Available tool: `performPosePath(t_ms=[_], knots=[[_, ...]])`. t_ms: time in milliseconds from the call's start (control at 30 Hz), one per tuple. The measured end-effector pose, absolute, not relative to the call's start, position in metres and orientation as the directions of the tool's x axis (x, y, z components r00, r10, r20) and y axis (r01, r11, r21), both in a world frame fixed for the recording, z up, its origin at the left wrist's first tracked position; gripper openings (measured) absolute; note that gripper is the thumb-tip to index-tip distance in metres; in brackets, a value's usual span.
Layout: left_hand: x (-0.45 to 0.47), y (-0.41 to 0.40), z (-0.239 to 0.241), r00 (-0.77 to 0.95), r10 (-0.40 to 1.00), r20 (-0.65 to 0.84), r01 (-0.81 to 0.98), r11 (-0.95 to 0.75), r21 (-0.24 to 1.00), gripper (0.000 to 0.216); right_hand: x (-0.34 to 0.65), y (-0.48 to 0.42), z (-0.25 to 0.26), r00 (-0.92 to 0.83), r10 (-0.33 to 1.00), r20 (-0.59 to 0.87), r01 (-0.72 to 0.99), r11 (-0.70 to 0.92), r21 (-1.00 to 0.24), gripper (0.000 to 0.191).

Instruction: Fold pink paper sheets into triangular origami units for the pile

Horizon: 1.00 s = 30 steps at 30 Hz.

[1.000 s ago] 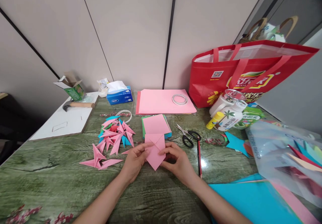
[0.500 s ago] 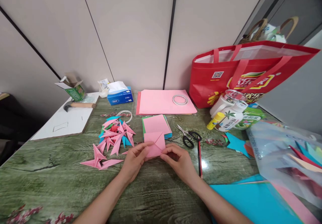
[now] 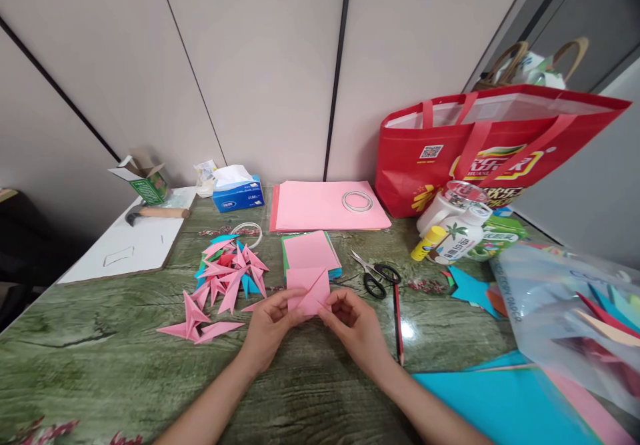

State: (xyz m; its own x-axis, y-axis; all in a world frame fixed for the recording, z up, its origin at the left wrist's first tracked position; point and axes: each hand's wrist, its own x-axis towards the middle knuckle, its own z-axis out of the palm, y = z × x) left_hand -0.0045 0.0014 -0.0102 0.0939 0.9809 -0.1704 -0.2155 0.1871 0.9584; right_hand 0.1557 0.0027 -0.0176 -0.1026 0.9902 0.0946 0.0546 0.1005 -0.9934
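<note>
Between both hands is a small pink sheet of paper, tilted up, with a diagonal crease or edge across it. My left hand pinches its lower left corner between thumb and fingers. The lower right corner is pinched by my right hand. Just behind it lies a stack of small square papers, pink on top with green and blue edges below. Left of my left hand is a heap of folded paper pieces, mostly pink with some blue, red and green. A larger pink folded piece lies in front of the heap.
Scissors and a pencil lie to the right. Farther back are large pink sheets with a tape roll, a tissue box, a hammer, a glue stick and a red bag. Blue sheets lie at front right.
The pink paper's diagonal flap has shifted slightly between my fingers. Both hands keep their pinch in nearly the same place. The view has tipped a little.
</note>
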Motion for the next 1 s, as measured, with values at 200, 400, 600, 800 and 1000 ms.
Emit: performPosePath(t_ms=[200,400,600,800,1000], knots=[[-0.0055,0.0006,-0.0139,0.103,0.982,-0.16,-0.224,0.179,0.958,0.026,0.1542,0.0022,-0.0181,-0.114,0.99,0.088,0.033,0.092,-0.995,0.019],[-0.0039,0.0007,-0.0123,0.074,0.984,-0.161,-0.198,0.173,0.965,0.028,0.1541,0.0023,-0.0164,-0.091,0.981,0.169,0.091,0.177,-0.98,0.011],[-0.0021,-0.0001,-0.0089,0.095,0.981,-0.168,-0.163,0.182,0.97,0.03,0.155,0.0035,-0.0183,-0.134,0.974,0.185,0.086,0.197,-0.977,0.012],[-0.0014,-0.0009,-0.0075,0.097,0.977,-0.19,-0.156,0.203,0.967,0.032,0.1554,0.0044,-0.0224,-0.135,0.98,0.148,0.033,0.153,-0.988,0.015],[-0.0014,-0.0008,-0.0087,0.091,0.978,-0.189,-0.187,0.203,0.961,0.032,0.1552,0.0051,-0.021,-0.138,0.979,0.147,0.01,0.15,-0.989,0.015]])
